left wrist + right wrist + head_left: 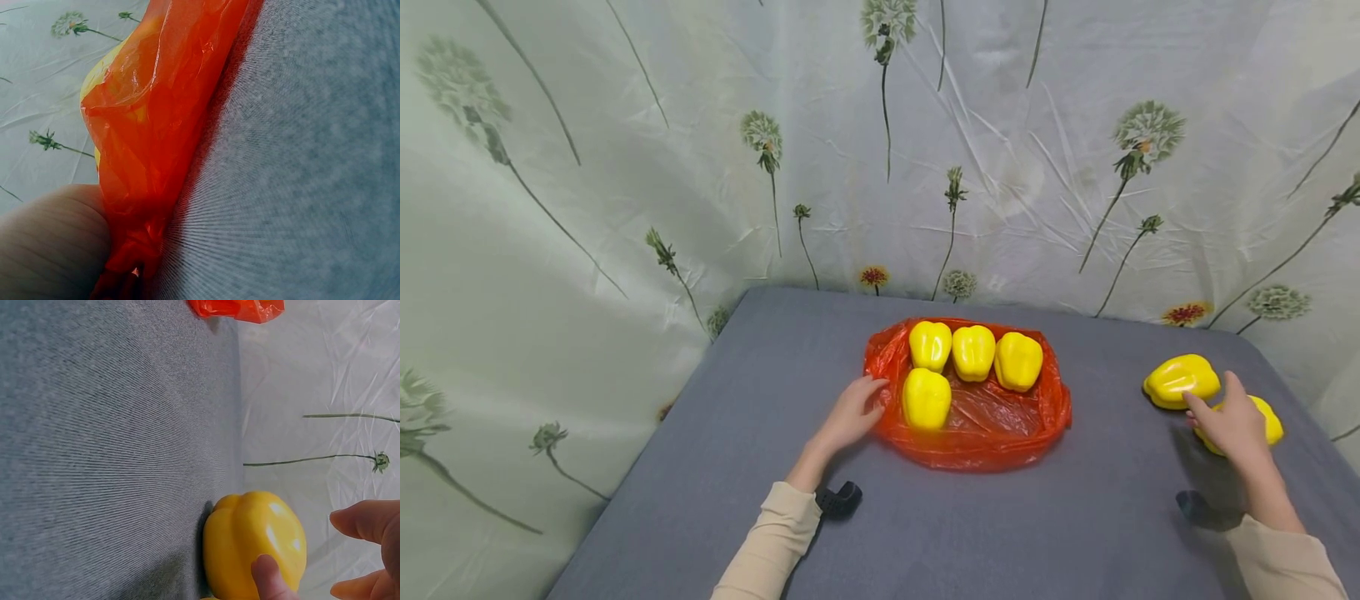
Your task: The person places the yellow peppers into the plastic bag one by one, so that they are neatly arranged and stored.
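Observation:
A red plastic bag [992, 454] lies spread wide on the table, with several yellow bell peppers [973, 353] inside it. My left hand [852, 412] grips the bag's left edge; in the left wrist view the red film [147, 156] bunches beside the thumb [56, 237]. Over at the right, my right hand [1236, 425] hovers with spread fingers above a yellow bell pepper [1270, 419] that it partly hides. Another yellow bell pepper [1182, 381] lies just beyond its fingertips, and in the right wrist view a pepper [250, 537] sits close below the fingers.
The grey cloth-covered table [737, 400] reaches back to a pale curtain [1000, 150] printed with dandelions. More of that curtain hangs along the left side. A dark strap-like wrist mount [841, 500] sticks out from the left wrist, and another [1206, 510] from the right.

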Tool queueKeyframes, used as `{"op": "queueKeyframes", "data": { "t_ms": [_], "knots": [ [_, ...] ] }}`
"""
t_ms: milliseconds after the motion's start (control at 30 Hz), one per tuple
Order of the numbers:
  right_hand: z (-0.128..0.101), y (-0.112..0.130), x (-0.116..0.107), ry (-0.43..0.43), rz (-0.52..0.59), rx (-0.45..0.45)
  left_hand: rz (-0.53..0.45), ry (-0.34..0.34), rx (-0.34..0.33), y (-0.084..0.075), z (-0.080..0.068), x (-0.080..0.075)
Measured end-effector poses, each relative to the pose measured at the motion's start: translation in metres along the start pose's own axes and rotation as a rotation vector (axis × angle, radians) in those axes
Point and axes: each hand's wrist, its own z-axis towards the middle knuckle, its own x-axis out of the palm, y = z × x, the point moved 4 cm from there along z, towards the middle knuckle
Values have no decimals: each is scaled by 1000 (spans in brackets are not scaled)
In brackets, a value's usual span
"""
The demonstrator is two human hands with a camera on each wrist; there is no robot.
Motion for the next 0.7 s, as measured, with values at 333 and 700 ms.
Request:
{"op": "queueKeyframes", "data": {
  "t_ms": [333, 700],
  "knots": [
    [11, 0, 2, 30, -47, 4, -8, -11, 6, -1, -1, -1],
    [31, 7, 8, -111, -2, -10, 4, -15, 16, 1, 0, 1]
  ]
}}
